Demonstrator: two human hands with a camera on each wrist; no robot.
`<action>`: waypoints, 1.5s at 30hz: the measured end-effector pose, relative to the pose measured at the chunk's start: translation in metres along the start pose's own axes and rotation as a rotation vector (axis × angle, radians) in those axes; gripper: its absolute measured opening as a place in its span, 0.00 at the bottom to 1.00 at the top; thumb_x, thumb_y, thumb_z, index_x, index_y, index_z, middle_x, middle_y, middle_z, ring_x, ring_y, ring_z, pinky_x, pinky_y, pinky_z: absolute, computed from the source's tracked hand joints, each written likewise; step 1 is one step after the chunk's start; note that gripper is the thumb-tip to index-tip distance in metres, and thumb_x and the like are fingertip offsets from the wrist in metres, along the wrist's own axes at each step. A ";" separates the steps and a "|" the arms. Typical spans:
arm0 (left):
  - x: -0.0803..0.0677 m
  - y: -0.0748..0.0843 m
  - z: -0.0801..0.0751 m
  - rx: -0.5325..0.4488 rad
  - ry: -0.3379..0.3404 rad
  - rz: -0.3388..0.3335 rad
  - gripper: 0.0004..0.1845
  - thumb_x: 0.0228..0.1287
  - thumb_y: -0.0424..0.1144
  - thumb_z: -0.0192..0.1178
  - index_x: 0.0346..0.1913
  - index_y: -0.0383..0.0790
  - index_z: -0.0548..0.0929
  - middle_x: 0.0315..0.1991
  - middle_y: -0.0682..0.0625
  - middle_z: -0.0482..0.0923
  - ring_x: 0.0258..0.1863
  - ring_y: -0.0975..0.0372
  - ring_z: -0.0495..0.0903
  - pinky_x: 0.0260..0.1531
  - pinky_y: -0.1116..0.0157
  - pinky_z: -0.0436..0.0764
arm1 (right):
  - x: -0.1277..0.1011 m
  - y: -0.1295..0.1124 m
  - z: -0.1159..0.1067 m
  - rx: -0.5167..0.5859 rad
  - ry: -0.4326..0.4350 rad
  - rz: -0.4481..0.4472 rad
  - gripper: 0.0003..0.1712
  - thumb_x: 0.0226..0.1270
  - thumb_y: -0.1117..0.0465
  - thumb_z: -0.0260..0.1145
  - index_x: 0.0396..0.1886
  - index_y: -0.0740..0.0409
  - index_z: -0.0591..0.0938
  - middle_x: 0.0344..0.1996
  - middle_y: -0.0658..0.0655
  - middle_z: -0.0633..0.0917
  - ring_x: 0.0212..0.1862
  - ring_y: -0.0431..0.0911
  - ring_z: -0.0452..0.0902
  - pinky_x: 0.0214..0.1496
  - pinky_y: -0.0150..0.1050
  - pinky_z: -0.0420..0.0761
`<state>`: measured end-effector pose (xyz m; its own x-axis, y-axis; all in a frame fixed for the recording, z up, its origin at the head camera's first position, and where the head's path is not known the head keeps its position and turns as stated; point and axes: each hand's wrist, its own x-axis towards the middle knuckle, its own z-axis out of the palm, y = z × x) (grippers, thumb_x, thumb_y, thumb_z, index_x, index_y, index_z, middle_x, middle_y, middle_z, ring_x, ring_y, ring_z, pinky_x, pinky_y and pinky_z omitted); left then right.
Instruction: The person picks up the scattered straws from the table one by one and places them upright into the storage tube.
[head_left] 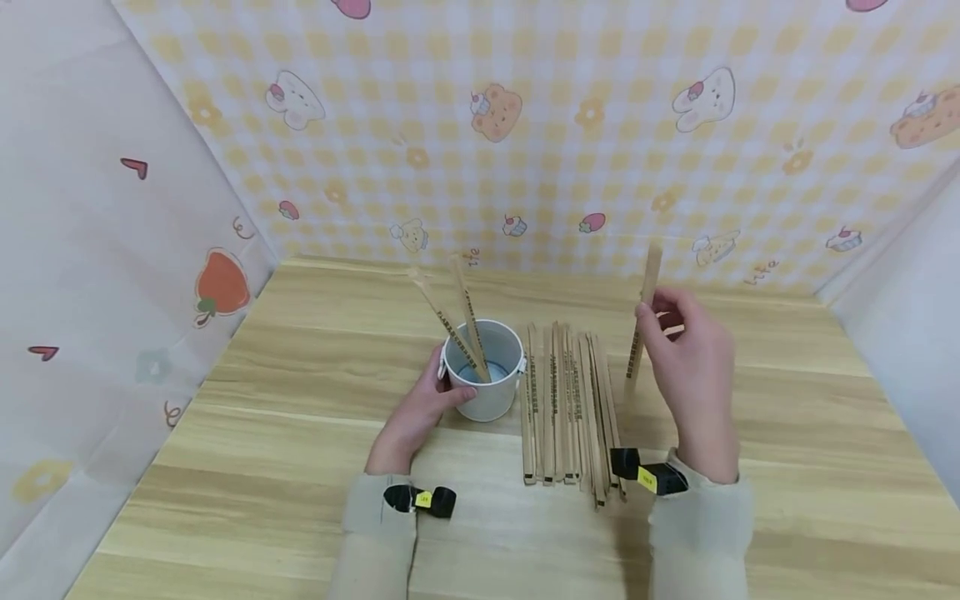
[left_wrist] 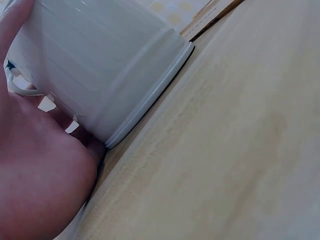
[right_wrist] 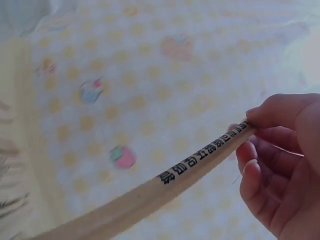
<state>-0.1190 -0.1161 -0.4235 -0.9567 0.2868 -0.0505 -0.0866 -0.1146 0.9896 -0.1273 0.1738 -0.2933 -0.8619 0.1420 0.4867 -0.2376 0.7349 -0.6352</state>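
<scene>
A small white bucket (head_left: 486, 402) stands upright on the table, with two packs of wrapped chopsticks (head_left: 467, 321) leaning in it. My left hand (head_left: 423, 410) grips its left side, thumb across the front; the left wrist view shows the palm against the bucket wall (left_wrist: 100, 65). Off to the right, my right hand (head_left: 693, 350) pinches one upright pack of wrapped chopsticks (head_left: 643, 321) between thumb and fingers. Dark printed characters run along that wrapper (right_wrist: 150, 197) in the right wrist view. Several more wrapped chopsticks (head_left: 570, 408) lie side by side between bucket and right hand.
The wood-grain table (head_left: 292, 417) meets a yellow checked backdrop (head_left: 540, 175) at its far edge. A pale patterned sheet (head_left: 90, 250) hangs on the left, and a plain white surface (head_left: 900, 283) borders the right side.
</scene>
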 end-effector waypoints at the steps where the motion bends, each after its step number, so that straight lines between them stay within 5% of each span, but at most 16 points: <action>1: 0.000 0.000 0.000 -0.001 -0.002 0.000 0.44 0.48 0.39 0.65 0.66 0.59 0.51 0.66 0.52 0.50 0.65 0.58 0.50 0.62 0.57 0.51 | 0.000 -0.005 -0.001 0.022 0.027 -0.021 0.14 0.60 0.55 0.59 0.41 0.59 0.79 0.30 0.51 0.81 0.31 0.39 0.74 0.30 0.24 0.71; 6: -0.002 0.001 -0.001 0.003 0.001 0.005 0.43 0.50 0.38 0.65 0.66 0.60 0.51 0.66 0.53 0.50 0.65 0.59 0.51 0.62 0.58 0.52 | -0.002 -0.033 -0.004 0.164 0.145 -0.080 0.13 0.58 0.58 0.62 0.41 0.59 0.81 0.29 0.51 0.82 0.31 0.34 0.74 0.32 0.23 0.72; 17: -0.008 0.011 0.003 0.001 0.004 -0.034 0.43 0.52 0.34 0.62 0.67 0.58 0.50 0.66 0.52 0.49 0.66 0.55 0.48 0.62 0.59 0.52 | -0.002 -0.093 -0.002 0.525 0.314 -0.154 0.11 0.55 0.66 0.65 0.38 0.67 0.80 0.31 0.57 0.81 0.33 0.44 0.75 0.30 0.29 0.74; 24: -0.011 0.020 0.007 0.015 -0.018 -0.020 0.43 0.53 0.33 0.61 0.68 0.53 0.48 0.67 0.48 0.46 0.66 0.52 0.46 0.62 0.58 0.51 | -0.005 -0.111 0.010 0.573 0.250 -0.158 0.11 0.56 0.69 0.63 0.37 0.74 0.77 0.31 0.59 0.81 0.34 0.44 0.75 0.30 0.31 0.73; 32: -0.009 0.018 0.005 0.029 -0.014 -0.013 0.44 0.53 0.33 0.61 0.68 0.53 0.47 0.67 0.49 0.47 0.66 0.55 0.48 0.62 0.59 0.52 | 0.002 -0.085 0.046 0.495 0.123 -0.204 0.11 0.58 0.60 0.63 0.37 0.62 0.80 0.32 0.51 0.81 0.35 0.41 0.75 0.32 0.32 0.76; 45: -0.009 0.018 0.006 0.046 -0.009 -0.009 0.43 0.53 0.35 0.62 0.68 0.53 0.47 0.66 0.49 0.49 0.66 0.53 0.48 0.62 0.59 0.52 | 0.005 -0.064 0.093 0.327 -0.101 -0.213 0.13 0.58 0.59 0.63 0.42 0.58 0.78 0.32 0.52 0.82 0.33 0.40 0.76 0.30 0.34 0.77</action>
<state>-0.1106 -0.1154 -0.4041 -0.9534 0.2960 -0.0582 -0.0820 -0.0684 0.9943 -0.1576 0.0659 -0.3061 -0.8135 -0.0686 0.5774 -0.5320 0.4888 -0.6914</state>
